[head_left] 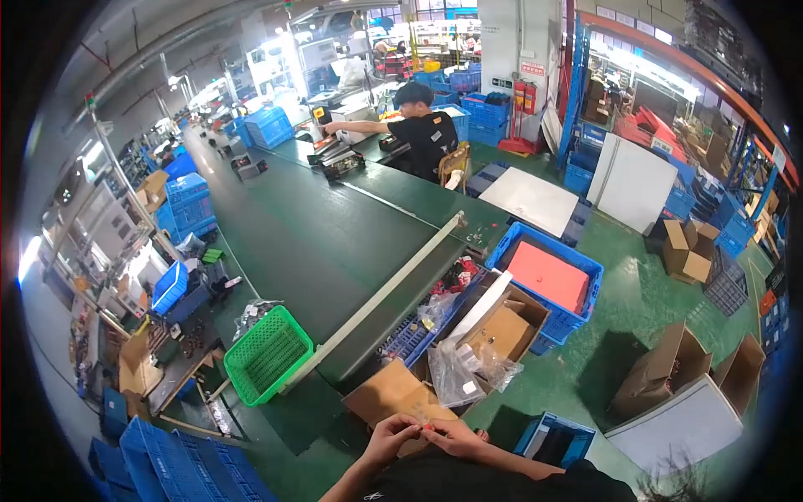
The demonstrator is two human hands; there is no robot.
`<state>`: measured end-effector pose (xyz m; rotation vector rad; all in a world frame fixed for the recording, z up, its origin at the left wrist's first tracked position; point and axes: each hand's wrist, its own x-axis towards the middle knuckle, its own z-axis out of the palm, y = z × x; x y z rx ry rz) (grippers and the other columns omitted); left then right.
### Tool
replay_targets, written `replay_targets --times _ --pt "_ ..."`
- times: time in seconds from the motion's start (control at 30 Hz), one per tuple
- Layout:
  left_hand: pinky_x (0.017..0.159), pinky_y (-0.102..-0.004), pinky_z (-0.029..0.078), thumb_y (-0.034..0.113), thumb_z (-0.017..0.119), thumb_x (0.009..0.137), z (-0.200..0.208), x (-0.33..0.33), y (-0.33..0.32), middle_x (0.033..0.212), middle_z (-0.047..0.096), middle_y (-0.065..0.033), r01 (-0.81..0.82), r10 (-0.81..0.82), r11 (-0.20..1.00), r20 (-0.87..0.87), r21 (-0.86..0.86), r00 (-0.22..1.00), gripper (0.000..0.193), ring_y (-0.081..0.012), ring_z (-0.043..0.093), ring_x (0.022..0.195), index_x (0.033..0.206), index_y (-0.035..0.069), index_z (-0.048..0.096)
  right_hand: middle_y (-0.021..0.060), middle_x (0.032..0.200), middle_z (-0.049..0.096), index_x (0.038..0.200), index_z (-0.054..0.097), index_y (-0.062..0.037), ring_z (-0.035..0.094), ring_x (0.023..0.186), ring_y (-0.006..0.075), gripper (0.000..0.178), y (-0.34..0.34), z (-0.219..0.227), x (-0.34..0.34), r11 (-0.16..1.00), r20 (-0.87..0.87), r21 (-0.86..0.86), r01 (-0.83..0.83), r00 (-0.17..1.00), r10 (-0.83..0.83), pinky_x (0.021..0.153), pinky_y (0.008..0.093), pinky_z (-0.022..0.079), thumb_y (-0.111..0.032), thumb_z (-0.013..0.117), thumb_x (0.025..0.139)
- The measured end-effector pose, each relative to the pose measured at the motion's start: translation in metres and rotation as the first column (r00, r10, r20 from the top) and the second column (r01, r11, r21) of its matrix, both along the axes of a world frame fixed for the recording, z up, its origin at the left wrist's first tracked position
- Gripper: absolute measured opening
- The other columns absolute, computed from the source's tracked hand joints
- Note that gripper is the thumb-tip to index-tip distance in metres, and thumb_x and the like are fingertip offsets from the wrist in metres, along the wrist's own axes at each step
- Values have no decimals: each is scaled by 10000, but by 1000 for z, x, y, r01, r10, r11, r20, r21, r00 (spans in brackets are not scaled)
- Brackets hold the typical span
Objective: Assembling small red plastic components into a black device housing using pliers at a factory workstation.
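My left hand [391,438] and my right hand [456,438] meet at the lower middle, fingertips pinched together. Between them shows a small red-orange piece [428,427], too small to make out its kind. Just beyond my hands spreads a brown cardboard flap [386,393]. It belongs to, or lies against, an open cardboard box [523,322] with a clear plastic bag [456,378] draped over its near side.
A green conveyor belt [326,226] runs away from me, a green basket [268,356] on its near left edge. Blue crates [585,305] stand right of the box, one topped with a red sheet [548,276]. A co-worker [422,134] sits at the belt's far right.
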<state>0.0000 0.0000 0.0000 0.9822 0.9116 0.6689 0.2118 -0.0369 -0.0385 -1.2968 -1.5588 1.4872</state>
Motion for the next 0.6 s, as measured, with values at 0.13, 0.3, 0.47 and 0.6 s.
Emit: replay_targets --times 0.13,0.3,0.47,0.6 --pt "831 -258 536 124 704 982 -1 1 4 990 732 -43 11 -11 999 -12 52 1000 166 -112 669 900 1097 4 697 160 923 700 1097 669 -57 688 843 302 348 0 19 -2 991 119 131 -38 993 23 742 392 520 -384 575 1029" --pt "818 -257 543 139 716 976 -6 -3 9 968 735 -39 60 -48 992 -105 111 993 186 -105 670 896 1097 -2 716 185 1001 702 1129 658 -71 686 926 360 345 -1 25 -2 975 150 223 -4 988 -31 800 432 521 -385 547 1040" --pt "877 -271 550 100 698 983 3 -6 15 1068 737 -51 133 -137 985 37 107 990 207 -121 681 968 1164 0 714 199 1040 691 1105 646 -66 673 995 382 354 3 20 1 981 172 183 -56 985 24 846 442 516 -396 535 1041" --pt "867 -262 547 113 694 989 -3 -11 18 1059 739 -48 133 -132 984 -15 117 991 234 -113 681 964 1196 2 694 184 986 697 1077 649 -80 683 944 365 319 5 36 2 981 127 172 -92 989 70 807 423 523 -382 560 1030"
